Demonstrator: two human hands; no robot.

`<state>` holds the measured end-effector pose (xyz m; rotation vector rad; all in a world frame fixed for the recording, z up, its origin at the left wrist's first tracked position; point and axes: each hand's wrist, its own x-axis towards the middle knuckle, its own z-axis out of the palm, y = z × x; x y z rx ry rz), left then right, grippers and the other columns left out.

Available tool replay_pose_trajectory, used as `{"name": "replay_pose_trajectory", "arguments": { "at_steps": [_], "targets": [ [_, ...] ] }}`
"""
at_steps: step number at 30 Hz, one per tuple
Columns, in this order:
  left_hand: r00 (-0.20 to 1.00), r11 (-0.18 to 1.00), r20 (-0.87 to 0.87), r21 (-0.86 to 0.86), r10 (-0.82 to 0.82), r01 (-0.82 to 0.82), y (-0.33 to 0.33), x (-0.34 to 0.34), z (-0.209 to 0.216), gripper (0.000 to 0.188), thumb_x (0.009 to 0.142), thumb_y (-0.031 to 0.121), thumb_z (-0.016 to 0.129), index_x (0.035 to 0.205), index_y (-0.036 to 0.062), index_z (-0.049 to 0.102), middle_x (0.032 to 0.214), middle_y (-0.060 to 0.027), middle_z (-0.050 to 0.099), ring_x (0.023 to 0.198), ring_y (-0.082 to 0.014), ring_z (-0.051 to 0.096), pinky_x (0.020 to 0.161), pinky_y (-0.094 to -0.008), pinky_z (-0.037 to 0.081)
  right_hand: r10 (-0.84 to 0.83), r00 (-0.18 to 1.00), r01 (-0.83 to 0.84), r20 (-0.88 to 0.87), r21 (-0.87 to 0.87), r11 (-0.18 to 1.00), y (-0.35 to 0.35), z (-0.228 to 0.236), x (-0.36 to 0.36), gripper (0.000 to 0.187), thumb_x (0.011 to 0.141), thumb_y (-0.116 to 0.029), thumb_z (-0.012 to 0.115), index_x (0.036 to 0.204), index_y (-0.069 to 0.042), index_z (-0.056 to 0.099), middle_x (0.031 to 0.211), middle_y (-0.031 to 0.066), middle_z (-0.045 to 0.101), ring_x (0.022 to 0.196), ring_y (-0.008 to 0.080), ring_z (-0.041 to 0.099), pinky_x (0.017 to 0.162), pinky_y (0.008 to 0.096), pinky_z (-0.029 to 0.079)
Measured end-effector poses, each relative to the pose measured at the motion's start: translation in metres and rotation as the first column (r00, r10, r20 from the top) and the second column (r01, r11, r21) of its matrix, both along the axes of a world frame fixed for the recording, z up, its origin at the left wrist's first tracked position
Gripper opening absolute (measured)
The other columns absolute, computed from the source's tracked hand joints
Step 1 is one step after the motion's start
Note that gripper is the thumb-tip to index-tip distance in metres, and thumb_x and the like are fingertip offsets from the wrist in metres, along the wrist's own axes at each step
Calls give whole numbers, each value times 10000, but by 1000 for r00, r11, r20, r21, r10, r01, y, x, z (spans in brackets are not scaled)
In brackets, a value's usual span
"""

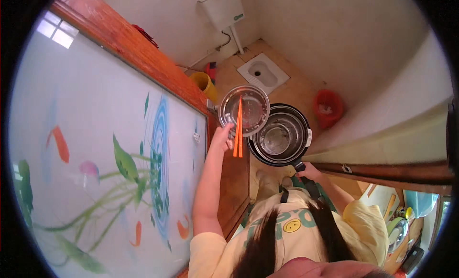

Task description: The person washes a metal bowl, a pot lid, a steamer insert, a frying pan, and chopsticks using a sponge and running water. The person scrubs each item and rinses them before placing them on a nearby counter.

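Note:
My left hand (223, 137) is closed on the rim of a shiny metal bowl (256, 127), with a pair of orange chopsticks (238, 139) lying across the bowl and sticking out past its near edge. Bits of wet residue show inside the bowl. Around the handle of a black pan (256, 156), my right hand (311, 173) is wrapped. Inside the pan sit a wider metal vessel and a smaller metal bowl (275, 139), one within the other. The left bowl overlaps the pan's upper left edge in the picture; whether they touch, I cannot tell.
A door with a painted glass panel (105, 134) stands along my left. Ahead, a white squat toilet (264, 73) is set in the tiled floor below a cistern (222, 11). A yellow bucket (204, 82) stands left and a red bin (328, 107) right. A door frame (382, 176) crosses at right.

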<state>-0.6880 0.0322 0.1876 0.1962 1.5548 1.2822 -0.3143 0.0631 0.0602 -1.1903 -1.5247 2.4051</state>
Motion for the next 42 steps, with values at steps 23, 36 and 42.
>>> {"name": "replay_pose_trajectory", "arguments": {
  "at_steps": [23,36,42],
  "targets": [
    [954,959,151,-158,258,-234,49,-36,-105,198,772,175,570,887,14,551,682,-71,594,508,-161,552,410,-289,433,41,991,-47,124,51,998,256,-83,-146,213,633,-132,648,703,16,511,585,90,549,507,183,564,532,315,469],
    [674,688,148,-88,724,-720,109,-92,-120,229,813,149,542,992,6,530,862,-86,591,706,-181,585,581,-316,478,480,869,-488,119,48,872,403,-77,-306,336,653,-116,648,891,26,458,630,89,556,510,174,550,489,313,456],
    [790,787,63,-169,609,-593,164,-176,-108,231,806,168,577,969,7,545,836,-86,591,658,-163,577,534,-298,460,555,816,-566,161,30,824,397,-69,-379,299,635,-151,659,811,28,495,604,87,563,519,166,554,503,311,455]
  ]
}}
